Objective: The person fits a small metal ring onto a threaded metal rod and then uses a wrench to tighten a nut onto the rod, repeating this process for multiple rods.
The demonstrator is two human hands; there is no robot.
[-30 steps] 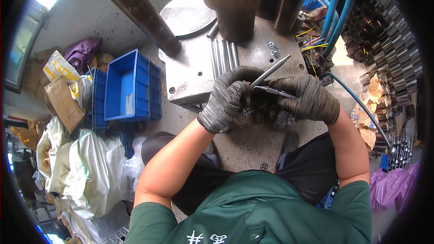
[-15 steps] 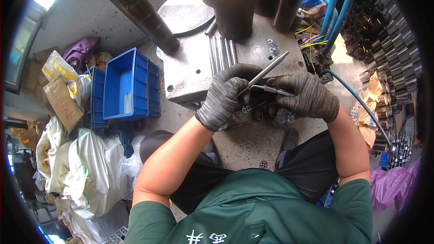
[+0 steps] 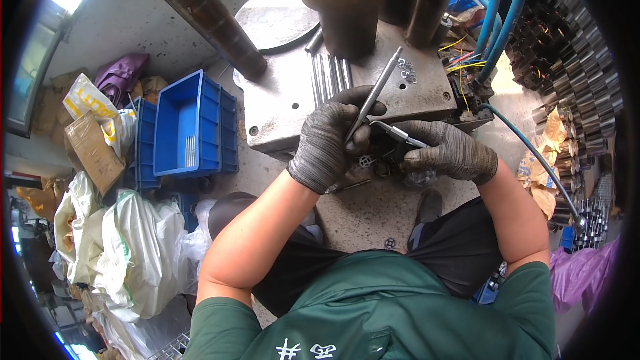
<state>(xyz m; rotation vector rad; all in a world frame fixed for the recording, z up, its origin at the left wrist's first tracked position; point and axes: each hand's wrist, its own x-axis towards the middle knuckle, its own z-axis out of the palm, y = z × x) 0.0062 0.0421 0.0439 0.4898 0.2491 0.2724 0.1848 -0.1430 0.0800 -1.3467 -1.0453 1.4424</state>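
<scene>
My left hand, in a grey knit glove, is closed round the lower end of a slim metal shaft. The shaft slants up and to the right, and its narrower tip points away from me. In my gloved right hand is a slim metal hand tool with a bent tip; its exact kind is unclear. That tip is close to the fingers of my left hand, near the shaft's lower end; whether they touch I cannot tell. Beyond my hands, several bare metal rods lie side by side on the steel press table.
Small metal clips lie on the table's right part. A thick steel column rises behind the rods. Left stands a blue bin with a few thin rods inside. Blue hoses hang at right, before stacked metal parts.
The shaft has turned more upright, its tip swinging left and away from me. My right hand has dropped slightly, and more of the bent-tip tool shows.
</scene>
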